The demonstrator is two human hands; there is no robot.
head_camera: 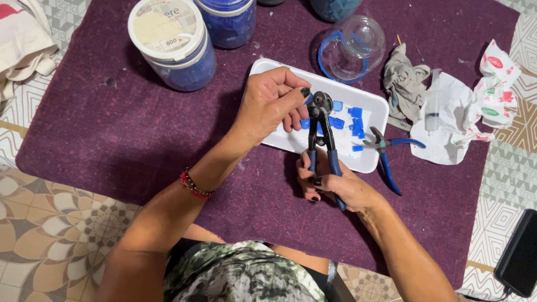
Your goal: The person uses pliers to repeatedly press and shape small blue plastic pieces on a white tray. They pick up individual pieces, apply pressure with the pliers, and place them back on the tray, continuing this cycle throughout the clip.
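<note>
1. A dark purple felt-like mat (140, 128) covers the patterned tile floor and carries everything in use.
2. Large blue-filled plastic jars stand at the mat's far edge, one with a white lid (168, 33); a clear glass jar with a blue rim (352, 45) lies on its side near them.
3. The white rectangular foam tray (375, 109) already holds a scatter of small cut blue glass pieces (353, 120), so, judging from that pile, a good share of cutting looks done. How much remains in the jars cannot be told.
4. A second pair of blue-handled pliers (391, 154) rests with its head on the tray's right rim, unused.
5. The right hand (330, 184) is wrapped around both handles of the blue-handled wheeled nippers (323, 134), held upright over the tray.
6. The left hand (271, 103) pinches 1 small blue tile piece (309, 99) between thumb and fingertips, right at the nipper wheels; this piece appears not yet cut.
</note>
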